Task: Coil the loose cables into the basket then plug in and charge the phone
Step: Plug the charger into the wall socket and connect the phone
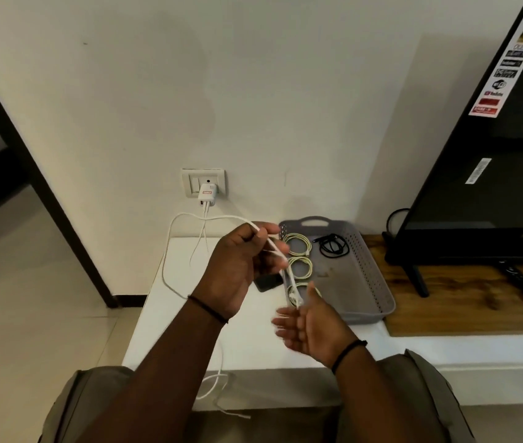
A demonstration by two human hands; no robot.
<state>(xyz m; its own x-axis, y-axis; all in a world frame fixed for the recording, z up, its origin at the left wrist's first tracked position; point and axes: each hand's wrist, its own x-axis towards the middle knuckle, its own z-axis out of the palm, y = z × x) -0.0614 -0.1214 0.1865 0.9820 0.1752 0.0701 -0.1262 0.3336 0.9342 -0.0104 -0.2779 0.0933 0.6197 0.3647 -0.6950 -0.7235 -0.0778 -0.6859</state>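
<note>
White cable (170,251) gripped in left hand (238,270), fingers curled round it, above ledge (253,346) left of basket (372,282). Cable run traced from charger (207,195) in wall socket (190,183), looped left of basket, hung off ledge front. Right hand (311,327) held open, palm up, fingers spread, cable end just above it; contact cannot be told. Phone (268,282) lying against basket's left side, partly hidden by left hand. Pale coils (298,244) and black coil (333,246) stowed inside basket. TV (493,155) located right of basket.
</note>
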